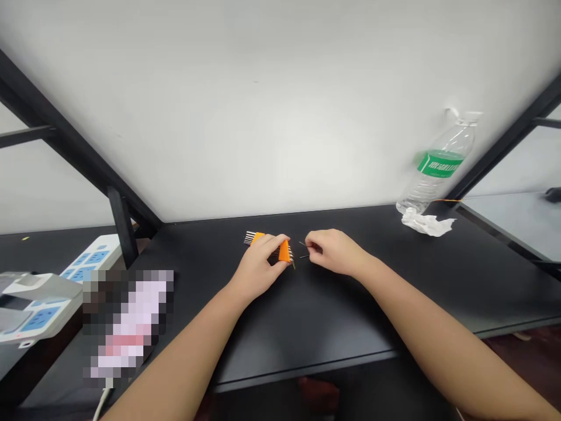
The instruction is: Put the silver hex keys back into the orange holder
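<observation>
My left hand (258, 264) is closed round a small orange holder (284, 250) with a row of thin metal rods sticking out of it, held just above the black table (307, 316). Close on its right, my right hand (329, 251) pinches a thin dark metal pin (303, 245) between thumb and fingers, its tip pointing toward the orange holder. Another thin pin lies or hangs just below the holder's right end. The two hands are a few centimetres apart near the table's far middle.
A clear plastic water bottle (440, 166) with a green label stands at the far right by the white wall, with a crumpled white tissue (427, 223) at its foot. A white and blue power strip (52, 292) lies at the left. Black frame posts (123, 231) rise on both sides.
</observation>
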{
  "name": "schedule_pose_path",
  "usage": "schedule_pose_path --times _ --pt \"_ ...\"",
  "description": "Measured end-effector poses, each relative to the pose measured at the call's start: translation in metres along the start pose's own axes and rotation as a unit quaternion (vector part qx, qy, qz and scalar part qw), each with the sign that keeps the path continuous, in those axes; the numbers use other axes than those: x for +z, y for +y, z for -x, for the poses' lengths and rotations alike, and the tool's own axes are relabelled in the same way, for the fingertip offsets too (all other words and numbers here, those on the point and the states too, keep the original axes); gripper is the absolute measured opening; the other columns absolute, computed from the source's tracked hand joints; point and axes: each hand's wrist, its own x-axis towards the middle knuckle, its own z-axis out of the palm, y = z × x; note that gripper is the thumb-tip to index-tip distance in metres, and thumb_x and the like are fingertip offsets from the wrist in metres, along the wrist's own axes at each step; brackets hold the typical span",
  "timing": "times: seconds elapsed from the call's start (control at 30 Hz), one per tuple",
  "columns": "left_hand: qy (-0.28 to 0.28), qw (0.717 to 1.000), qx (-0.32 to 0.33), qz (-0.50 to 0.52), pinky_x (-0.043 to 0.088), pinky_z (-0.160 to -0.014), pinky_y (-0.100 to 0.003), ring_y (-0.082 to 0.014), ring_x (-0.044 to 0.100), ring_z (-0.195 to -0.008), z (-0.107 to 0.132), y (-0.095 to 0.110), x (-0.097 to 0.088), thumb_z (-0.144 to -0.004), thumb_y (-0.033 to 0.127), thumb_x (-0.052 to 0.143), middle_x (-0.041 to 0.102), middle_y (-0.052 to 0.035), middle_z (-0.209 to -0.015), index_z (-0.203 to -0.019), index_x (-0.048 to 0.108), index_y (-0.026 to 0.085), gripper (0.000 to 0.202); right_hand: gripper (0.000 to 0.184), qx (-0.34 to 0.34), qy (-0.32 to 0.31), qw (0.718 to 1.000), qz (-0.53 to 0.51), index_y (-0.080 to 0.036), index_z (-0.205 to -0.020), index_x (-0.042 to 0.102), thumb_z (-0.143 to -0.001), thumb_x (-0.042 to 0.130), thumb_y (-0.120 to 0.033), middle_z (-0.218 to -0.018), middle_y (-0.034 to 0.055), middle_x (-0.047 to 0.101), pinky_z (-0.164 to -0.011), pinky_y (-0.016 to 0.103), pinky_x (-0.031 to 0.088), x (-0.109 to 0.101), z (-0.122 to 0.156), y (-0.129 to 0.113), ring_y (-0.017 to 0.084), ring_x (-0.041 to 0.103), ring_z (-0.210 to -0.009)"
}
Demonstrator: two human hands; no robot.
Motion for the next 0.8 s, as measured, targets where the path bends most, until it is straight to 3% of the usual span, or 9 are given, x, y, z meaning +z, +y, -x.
schedule_pose_path --times 0.2,0.8 --pt "-0.008 1.000 0.009 0.014 0.056 -0.090 -0.034 -0.0207 0.065 -0.103 0.0005 0.0051 -0.0010 -0.085 0.022 0.068 0.068 -0.0040 -0.116 -0.126 0.064 0.028 0.041 0.012 -0.059 0.048 0.989 -0.127 -0.021 -0.083 0.061 -0.085 0.055 -0.010 -0.076 -0.0014 0.061 -0.064 0.024 0.038 0.0033 0.0017 -0.0066 0.012 0.050 -0.065" --pt "-0.021 1.000 -0.007 0.006 0.054 -0.090 -0.031 -0.0188 0.065 -0.100 0.0019 0.0097 -0.0016 -0.084 0.024 0.072 0.066 -0.0021 -0.113 -0.126 0.066 0.029 0.043 0.019 -0.091 0.100 0.972 -0.194 -0.020 -0.096 0.071 -0.100 0.053 -0.014 -0.091 0.0034 0.073 -0.071 0.027 0.048 -0.0006 0.0028 -0.0056 0.014 0.064 -0.076"
